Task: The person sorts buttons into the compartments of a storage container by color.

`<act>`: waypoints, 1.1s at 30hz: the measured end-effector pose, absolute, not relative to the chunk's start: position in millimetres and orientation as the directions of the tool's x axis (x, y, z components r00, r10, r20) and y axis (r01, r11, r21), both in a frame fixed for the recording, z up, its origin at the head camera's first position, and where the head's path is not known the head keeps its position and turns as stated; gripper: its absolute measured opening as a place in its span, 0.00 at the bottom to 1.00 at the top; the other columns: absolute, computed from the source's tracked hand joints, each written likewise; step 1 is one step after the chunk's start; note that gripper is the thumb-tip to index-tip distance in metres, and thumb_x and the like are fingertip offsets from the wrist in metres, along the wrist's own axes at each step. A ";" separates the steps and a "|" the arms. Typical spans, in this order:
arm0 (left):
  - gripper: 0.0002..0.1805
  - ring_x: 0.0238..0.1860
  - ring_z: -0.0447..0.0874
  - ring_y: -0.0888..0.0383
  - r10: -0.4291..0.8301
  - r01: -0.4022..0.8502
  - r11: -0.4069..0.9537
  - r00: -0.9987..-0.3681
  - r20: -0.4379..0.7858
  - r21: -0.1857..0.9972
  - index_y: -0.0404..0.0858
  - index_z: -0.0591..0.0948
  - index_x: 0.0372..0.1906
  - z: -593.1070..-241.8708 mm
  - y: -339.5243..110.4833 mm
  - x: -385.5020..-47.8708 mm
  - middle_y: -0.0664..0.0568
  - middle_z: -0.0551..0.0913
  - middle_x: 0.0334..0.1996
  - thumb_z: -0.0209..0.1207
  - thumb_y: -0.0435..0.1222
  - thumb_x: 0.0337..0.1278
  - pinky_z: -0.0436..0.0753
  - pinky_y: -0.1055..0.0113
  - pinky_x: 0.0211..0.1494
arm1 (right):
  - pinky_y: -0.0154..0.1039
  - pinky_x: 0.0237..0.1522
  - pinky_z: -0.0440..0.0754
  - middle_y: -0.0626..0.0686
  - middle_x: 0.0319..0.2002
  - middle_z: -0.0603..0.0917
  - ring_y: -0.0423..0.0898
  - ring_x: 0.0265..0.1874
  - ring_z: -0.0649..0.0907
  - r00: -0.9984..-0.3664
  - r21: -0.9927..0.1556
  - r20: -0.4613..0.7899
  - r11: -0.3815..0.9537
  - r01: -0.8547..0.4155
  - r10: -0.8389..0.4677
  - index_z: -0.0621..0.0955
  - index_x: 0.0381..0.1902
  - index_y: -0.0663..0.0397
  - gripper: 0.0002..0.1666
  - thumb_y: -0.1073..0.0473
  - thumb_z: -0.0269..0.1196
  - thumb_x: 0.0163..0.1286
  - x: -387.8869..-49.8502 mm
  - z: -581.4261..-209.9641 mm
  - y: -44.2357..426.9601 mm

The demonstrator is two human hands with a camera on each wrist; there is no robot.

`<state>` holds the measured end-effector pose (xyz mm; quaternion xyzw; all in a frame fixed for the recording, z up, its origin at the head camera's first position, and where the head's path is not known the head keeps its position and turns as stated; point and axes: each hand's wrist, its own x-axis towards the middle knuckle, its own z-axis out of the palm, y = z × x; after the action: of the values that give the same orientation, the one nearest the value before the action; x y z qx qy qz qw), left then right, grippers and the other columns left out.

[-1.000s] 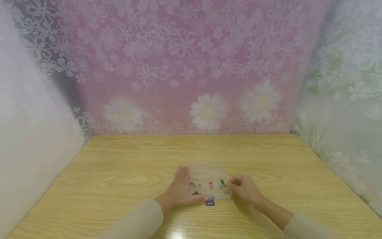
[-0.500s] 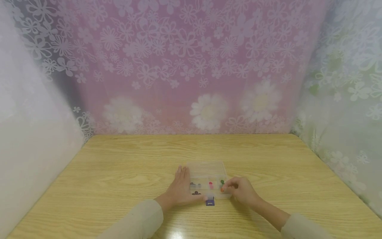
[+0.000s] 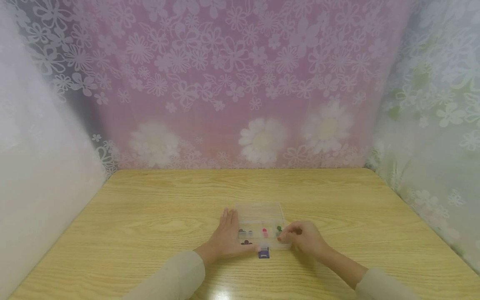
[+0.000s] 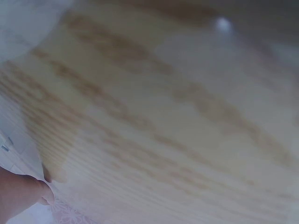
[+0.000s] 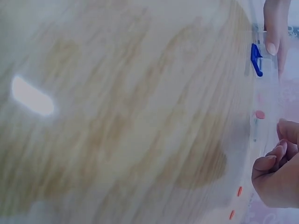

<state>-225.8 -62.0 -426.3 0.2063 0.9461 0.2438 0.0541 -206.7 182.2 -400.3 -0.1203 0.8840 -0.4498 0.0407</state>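
A clear plastic compartment box [image 3: 275, 246] lies on the table with its lid raised behind it. My left hand [image 3: 226, 237] rests along its left side, fingers straight and thumb along the front edge. Beside the thumb is a blue latch [image 3: 264, 253]. My right hand [image 3: 305, 238] is over the front right corner, fingers loosely curled. Just past its fingertips, a small red piece [image 5: 260, 114] sits apart from them in the right wrist view. Other compartments hold dark pieces [image 3: 246, 242], pink pieces [image 3: 265, 232] and green pieces [image 3: 279, 228].
The wood-grain table [image 3: 168, 200] extends around the box. Two small red pieces, one nearer piece [image 5: 239, 191] and one farther piece [image 5: 231, 214], show below the right hand in the right wrist view. A flowered curtain [image 3: 240, 83] hangs behind the table.
The right hand has moved slightly left and down with the orange-red piece, which now sits lower at the front right compartment, apart from the fingertips. The left hand and box stay put.
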 end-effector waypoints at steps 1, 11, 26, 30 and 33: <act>0.66 0.73 0.33 0.37 0.418 0.366 0.796 -0.909 -0.001 0.482 0.25 0.43 0.70 -426.2 -62.0 -225.6 0.32 0.43 0.72 0.57 0.69 0.41 0.47 0.48 0.74 | 0.28 0.20 0.72 0.56 0.31 0.84 0.36 0.19 0.72 -0.971 -0.799 0.044 0.575 -0.176 -0.236 0.83 0.32 0.64 0.08 0.62 0.62 0.61 -207.3 -399.9 183.6; 0.66 0.73 0.33 0.38 0.420 0.367 0.795 -0.907 -0.003 0.483 0.26 0.42 0.70 -425.1 -63.0 -225.4 0.32 0.42 0.72 0.57 0.68 0.41 0.46 0.49 0.74 | 0.34 0.36 0.81 0.57 0.36 0.85 0.47 0.37 0.82 -0.980 -0.725 0.146 0.659 -0.199 -0.135 0.82 0.35 0.63 0.07 0.62 0.61 0.63 -209.4 -396.0 204.9; 0.65 0.73 0.34 0.36 0.424 0.379 0.800 -0.905 0.008 0.464 0.24 0.43 0.70 -423.5 -62.9 -224.4 0.30 0.43 0.71 0.58 0.67 0.42 0.47 0.49 0.74 | 0.29 0.30 0.77 0.59 0.34 0.85 0.44 0.32 0.82 -0.989 -0.740 0.133 0.658 -0.138 -0.058 0.81 0.38 0.67 0.10 0.62 0.60 0.64 -216.7 -400.9 237.0; 0.65 0.73 0.34 0.36 0.421 0.372 0.800 -0.907 0.001 0.471 0.24 0.43 0.70 -422.1 -62.5 -223.7 0.30 0.43 0.71 0.58 0.67 0.42 0.47 0.49 0.74 | 0.29 0.34 0.77 0.59 0.36 0.85 0.47 0.36 0.83 -0.988 -0.729 0.140 0.669 -0.143 -0.059 0.81 0.38 0.65 0.10 0.62 0.60 0.65 -218.8 -400.9 242.1; 0.65 0.73 0.34 0.36 0.420 0.370 0.797 -0.907 0.002 0.477 0.24 0.43 0.70 -421.3 -62.4 -223.5 0.30 0.43 0.71 0.59 0.66 0.42 0.47 0.48 0.74 | 0.29 0.34 0.77 0.59 0.38 0.85 0.45 0.36 0.82 -0.985 -0.709 0.158 0.687 -0.160 -0.067 0.82 0.36 0.64 0.09 0.62 0.60 0.64 -219.8 -402.0 244.4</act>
<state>-223.5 -62.4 -421.3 0.2088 0.9465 0.2405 0.0522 -219.8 244.4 -402.0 -0.0620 0.9165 -0.3906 -0.0599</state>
